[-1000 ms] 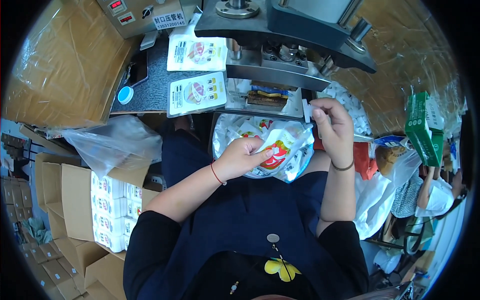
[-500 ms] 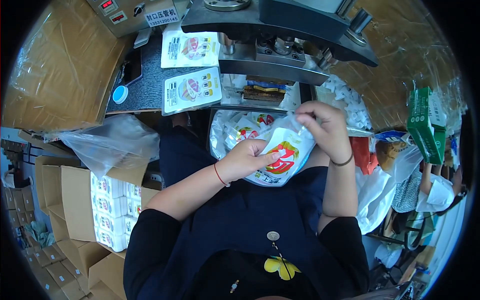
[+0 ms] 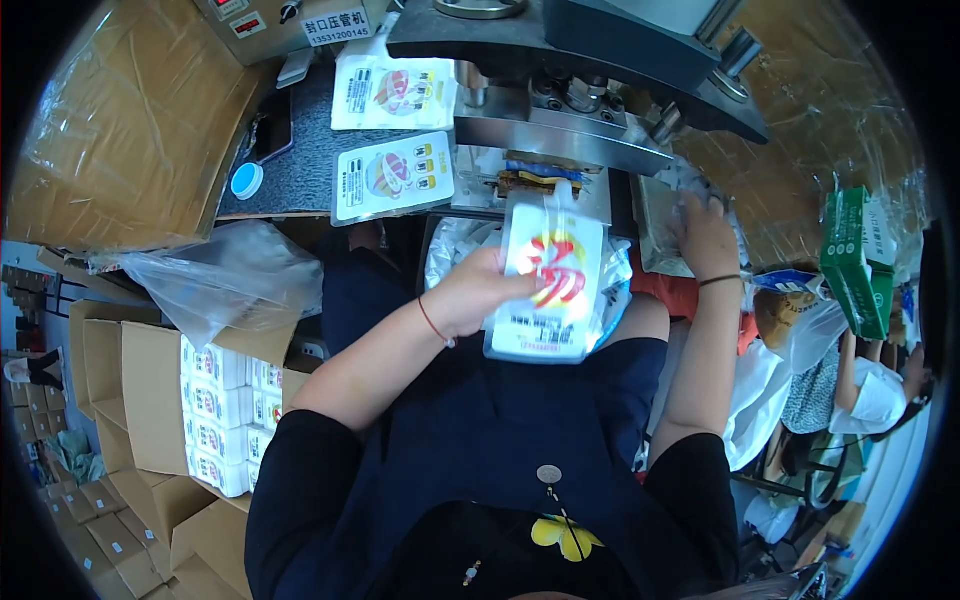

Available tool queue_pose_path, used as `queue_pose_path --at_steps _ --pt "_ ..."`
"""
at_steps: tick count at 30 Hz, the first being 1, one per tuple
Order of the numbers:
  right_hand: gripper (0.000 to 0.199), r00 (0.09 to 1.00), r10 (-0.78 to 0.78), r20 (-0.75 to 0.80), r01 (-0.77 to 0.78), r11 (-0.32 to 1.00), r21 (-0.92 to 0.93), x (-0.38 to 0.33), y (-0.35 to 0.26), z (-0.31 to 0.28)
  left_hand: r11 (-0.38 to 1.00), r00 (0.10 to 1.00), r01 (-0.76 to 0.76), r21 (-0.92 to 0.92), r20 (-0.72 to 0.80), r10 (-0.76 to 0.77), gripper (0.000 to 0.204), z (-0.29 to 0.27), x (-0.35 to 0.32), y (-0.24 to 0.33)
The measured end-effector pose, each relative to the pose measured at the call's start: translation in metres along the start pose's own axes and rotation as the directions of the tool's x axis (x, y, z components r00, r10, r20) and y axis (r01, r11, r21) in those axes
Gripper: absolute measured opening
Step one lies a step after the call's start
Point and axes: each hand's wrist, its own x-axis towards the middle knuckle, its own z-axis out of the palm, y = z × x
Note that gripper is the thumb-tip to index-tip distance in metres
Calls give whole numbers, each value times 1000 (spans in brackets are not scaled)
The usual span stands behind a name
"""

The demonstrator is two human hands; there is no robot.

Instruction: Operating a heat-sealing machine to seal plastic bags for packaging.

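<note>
From the head camera, the left hand (image 3: 475, 300) holds a white pouch (image 3: 548, 280) with a red and yellow picture on it. The grip of this hand is closed on the pouch, with the fingers on its left edge. The pouch stands upright in front of the person's body, and its small spout at the top points up at the grey metal machine (image 3: 570, 75). The top of the pouch sits just under the machine's front part.

The right hand (image 3: 703, 235) is off to the right, well apart from the pouch. It reaches into a pile of clear and white bags (image 3: 665, 215) beside the machine. Its fingers are partly hidden there, so I cannot tell if its grip is open or closed. A dark band goes around its wrist, and a thin red string goes around the left wrist.

On the dark surface (image 3: 300, 150) to the left lie two flat pouches (image 3: 392, 178), one above the other. A small blue cap (image 3: 246, 181) lies near them. A clear plastic bag (image 3: 225, 280) hangs lower down on the left. Under it, an open brown box (image 3: 150, 400) holds small white packs in rows. A green box (image 3: 855, 260) sits far to the right, near another person's arm (image 3: 850, 360).
</note>
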Motion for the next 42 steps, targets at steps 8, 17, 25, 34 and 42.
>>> queue_pose_path --at_steps 8,17,25,34,42 --pt "18 990 -56 -132 79 981 175 9 21 52 990 988 -140 -16 -73 139 44 -20 22 21" --pt "21 913 -153 -378 283 905 318 -7 13 7 -386 616 257 886 158 772 40 -106 -40 46" --pt "12 878 -407 -250 428 437 791 -51 -94 -22 612 811 -269 744 -167 560 28 -47 -55 28" --pt "15 851 -492 -184 443 482 756 -34 -106 -53 919 982 -135 369 -73 174 37 6 -30 -11" --pt "11 825 -549 -135 467 527 710 -38 -80 -40 920 994 -96 380 -3 105 38 16 -17 -25"
